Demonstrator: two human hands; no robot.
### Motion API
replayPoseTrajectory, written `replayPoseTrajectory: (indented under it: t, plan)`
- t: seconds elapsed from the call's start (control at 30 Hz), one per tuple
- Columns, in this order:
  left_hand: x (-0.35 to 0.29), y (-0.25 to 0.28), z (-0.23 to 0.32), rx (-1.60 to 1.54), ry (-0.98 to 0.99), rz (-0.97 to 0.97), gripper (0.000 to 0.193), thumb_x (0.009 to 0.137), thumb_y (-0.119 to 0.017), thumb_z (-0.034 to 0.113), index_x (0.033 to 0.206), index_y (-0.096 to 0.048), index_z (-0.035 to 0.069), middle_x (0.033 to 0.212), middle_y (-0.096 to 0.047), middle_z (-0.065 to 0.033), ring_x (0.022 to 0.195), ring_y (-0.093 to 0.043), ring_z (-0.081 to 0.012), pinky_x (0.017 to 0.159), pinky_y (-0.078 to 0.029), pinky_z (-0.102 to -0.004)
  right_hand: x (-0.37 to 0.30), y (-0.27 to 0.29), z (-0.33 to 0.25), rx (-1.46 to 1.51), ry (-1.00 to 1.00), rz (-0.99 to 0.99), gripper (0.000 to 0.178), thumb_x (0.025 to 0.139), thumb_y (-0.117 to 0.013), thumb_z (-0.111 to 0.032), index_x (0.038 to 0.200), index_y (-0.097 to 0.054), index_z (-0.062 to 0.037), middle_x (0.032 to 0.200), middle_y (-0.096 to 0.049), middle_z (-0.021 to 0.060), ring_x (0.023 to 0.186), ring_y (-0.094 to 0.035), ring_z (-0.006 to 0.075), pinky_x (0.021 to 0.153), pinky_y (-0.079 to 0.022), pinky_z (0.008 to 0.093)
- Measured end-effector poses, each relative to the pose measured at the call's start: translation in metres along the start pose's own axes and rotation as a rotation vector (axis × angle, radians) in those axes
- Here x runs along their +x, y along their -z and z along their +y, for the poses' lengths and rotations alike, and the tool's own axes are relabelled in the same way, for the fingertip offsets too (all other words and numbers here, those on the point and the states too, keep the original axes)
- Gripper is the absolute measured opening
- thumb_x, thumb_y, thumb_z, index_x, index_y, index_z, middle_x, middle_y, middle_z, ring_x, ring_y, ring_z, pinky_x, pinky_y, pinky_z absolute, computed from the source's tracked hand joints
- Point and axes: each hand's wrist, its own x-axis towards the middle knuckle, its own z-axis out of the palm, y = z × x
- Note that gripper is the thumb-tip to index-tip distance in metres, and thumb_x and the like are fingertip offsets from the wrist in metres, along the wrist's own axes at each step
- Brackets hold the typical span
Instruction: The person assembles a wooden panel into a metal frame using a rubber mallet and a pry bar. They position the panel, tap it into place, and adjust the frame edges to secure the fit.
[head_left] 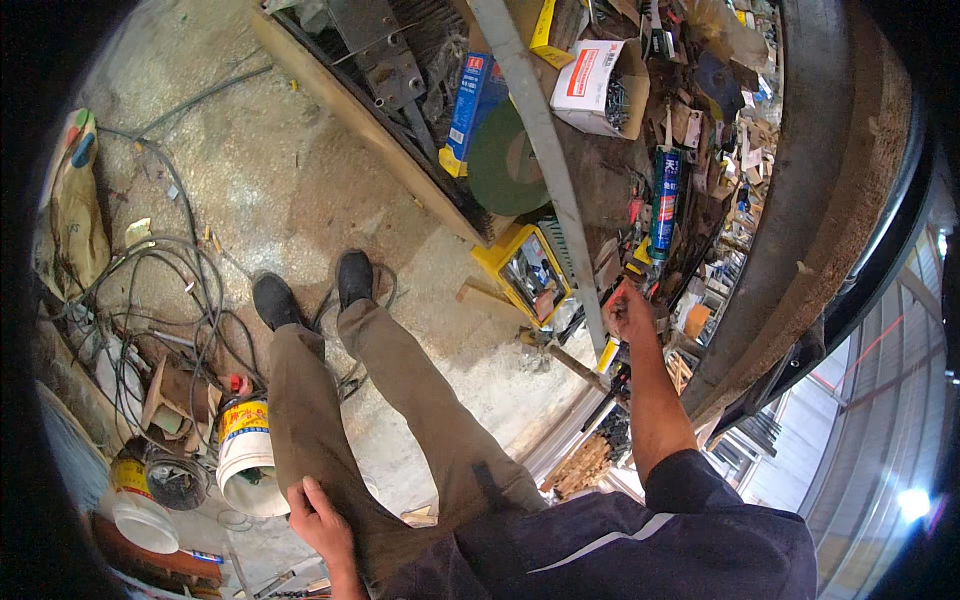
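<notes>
My right hand [628, 312] reaches into the cluttered shelf on the right. Its fingers are closed, with a bit of orange-red showing at them, too small to name. A blue and green sealant tube [665, 205] stands just beyond that hand. Close by on its left is a yellow-framed case [525, 275] of small parts with a clear window. My left hand [322, 522] lies against my left trouser leg, fingers stretched out and holding nothing. Beside it a white bucket [255, 490] with a yellow and red label lies tipped.
A slanting metal bar [545, 130] crosses the shelf's front. Behind it sit a green grinding disc [508, 165], a blue box [468, 105] and a white box of screws [600, 90]. Black cables [190, 260] coil over the floor at left. Another white bucket [145, 522] lies at lower left.
</notes>
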Motion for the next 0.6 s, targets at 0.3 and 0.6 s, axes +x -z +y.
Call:
replayPoseTrajectory:
  t: [0.3,0.6]
  plan:
    - [0.002,0.005,0.002,0.039,-0.015,-0.029,0.028,0.105,-0.057,0.02,0.088,-0.059,-0.003,0.071,-0.061,-0.0196,0.059,-0.052,-0.0296,0.059,-0.044,-0.0413,-0.034,0.043,-0.024,0.844,0.17,-0.481,0.037,0.11,-0.044,-0.034,0.079,-0.046,-0.0139,0.063,-0.036,-0.0021,0.055,-0.038,0.0136,0.046,-0.032,0.0298]
    - [0.0,0.003,0.008,-0.005,-0.021,-0.022,0.027,0.104,-0.059,0.019,0.088,-0.06,-0.003,0.067,-0.059,-0.0171,0.057,-0.05,-0.0239,0.057,-0.043,-0.039,-0.059,-0.017,-0.045,1.133,0.09,-0.707,0.038,0.111,-0.042,-0.035,0.082,-0.043,-0.0105,0.064,-0.036,-0.0012,0.054,-0.038,0.0138,0.049,-0.035,0.0313]
